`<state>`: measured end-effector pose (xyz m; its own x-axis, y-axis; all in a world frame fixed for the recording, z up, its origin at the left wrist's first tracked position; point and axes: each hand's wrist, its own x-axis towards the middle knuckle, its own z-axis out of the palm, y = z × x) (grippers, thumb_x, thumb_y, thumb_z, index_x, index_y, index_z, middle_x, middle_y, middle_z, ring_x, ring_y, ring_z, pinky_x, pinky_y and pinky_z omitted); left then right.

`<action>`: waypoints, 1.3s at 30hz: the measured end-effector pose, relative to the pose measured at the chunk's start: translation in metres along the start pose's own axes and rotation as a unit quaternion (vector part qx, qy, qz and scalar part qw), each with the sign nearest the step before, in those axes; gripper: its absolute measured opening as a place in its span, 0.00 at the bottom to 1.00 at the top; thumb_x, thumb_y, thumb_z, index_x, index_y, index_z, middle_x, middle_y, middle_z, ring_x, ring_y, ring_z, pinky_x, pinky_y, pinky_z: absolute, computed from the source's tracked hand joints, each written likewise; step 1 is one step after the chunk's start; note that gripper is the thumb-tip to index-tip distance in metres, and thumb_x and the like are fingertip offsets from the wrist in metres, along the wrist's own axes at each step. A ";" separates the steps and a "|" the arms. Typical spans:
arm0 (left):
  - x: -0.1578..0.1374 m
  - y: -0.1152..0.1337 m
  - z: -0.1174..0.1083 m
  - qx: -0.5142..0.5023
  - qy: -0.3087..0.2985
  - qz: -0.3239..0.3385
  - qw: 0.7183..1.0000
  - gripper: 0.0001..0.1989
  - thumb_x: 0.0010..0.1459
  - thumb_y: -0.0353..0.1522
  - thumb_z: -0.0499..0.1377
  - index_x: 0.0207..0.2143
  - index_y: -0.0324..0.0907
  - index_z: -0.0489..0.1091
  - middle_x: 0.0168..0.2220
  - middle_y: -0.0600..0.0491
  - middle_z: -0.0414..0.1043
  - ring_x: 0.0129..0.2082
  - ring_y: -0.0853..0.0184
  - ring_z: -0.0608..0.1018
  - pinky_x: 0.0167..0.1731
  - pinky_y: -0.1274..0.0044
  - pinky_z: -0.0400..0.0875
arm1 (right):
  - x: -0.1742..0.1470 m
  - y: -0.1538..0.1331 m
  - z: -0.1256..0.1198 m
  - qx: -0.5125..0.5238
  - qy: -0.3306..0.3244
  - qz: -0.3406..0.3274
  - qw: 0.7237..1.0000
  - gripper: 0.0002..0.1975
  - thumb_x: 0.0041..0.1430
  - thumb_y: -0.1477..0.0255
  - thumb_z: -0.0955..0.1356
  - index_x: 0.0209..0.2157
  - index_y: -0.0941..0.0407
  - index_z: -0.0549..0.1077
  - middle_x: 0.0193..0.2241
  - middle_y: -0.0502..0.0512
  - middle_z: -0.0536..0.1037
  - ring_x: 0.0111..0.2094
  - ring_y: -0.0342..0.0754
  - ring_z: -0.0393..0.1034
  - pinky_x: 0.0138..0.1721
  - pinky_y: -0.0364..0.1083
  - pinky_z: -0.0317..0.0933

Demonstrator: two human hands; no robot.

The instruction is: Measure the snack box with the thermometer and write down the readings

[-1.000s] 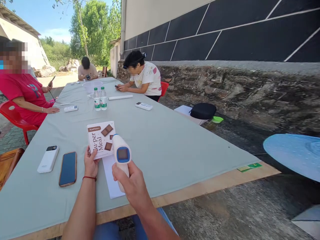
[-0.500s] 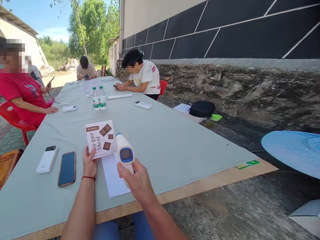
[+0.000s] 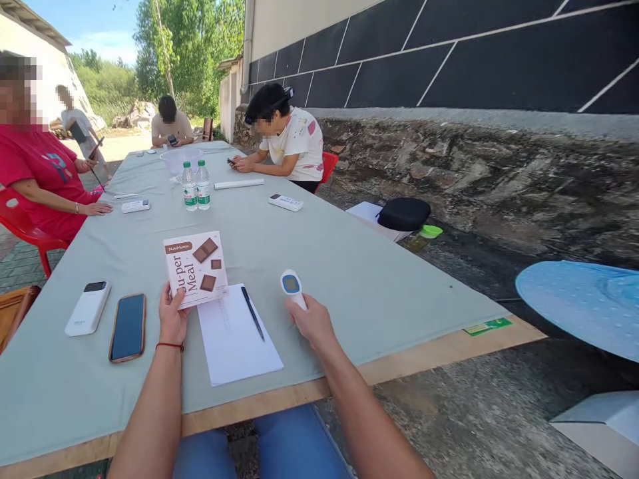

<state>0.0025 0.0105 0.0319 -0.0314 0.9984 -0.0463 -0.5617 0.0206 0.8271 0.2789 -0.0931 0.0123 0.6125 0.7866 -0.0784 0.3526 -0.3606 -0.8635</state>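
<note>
My left hand (image 3: 173, 317) grips the lower left corner of a white box (image 3: 196, 269) printed with chocolate squares, its front facing me above the table. My right hand (image 3: 312, 321) is closed round the handle of a white infrared thermometer (image 3: 291, 285) with a blue-framed screen, low over the table. Between my hands a white sheet of paper (image 3: 234, 352) lies flat, partly covered by the box, and a black pen (image 3: 253, 313) rests on it. Left of my left hand are a smartphone (image 3: 128, 328) and a white power bank (image 3: 88, 308).
The long table (image 3: 379, 293) has a pale cloth. Two water bottles (image 3: 196, 187), a rolled white tube (image 3: 238, 184), another power bank (image 3: 285, 203) and a plastic basin (image 3: 180, 159) stand farther off. Several people are around it; a black case (image 3: 404, 215) lies beyond the right edge.
My right hand has carried the thermometer right and down, away from the box, uncovering the pen and more of the paper. The box stays in my left hand; the view has shifted slightly.
</note>
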 end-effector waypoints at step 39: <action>-0.012 -0.003 0.015 0.037 0.026 -0.030 0.999 0.36 0.37 0.35 0.77 0.50 0.43 0.67 0.55 0.46 0.73 0.44 0.63 0.79 0.34 0.76 0.79 | -0.054 -0.022 0.038 0.280 -0.050 -0.089 0.954 0.08 0.44 0.64 0.68 0.27 0.53 0.70 0.17 0.45 0.71 0.21 0.45 0.67 0.27 0.45 0.63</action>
<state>0.0171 -0.0009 0.0386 -0.0439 0.9913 -0.1244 -0.5004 0.0860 0.8615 0.2111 -0.1086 0.0163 0.4970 0.8648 0.0713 -0.0064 0.0858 -0.9963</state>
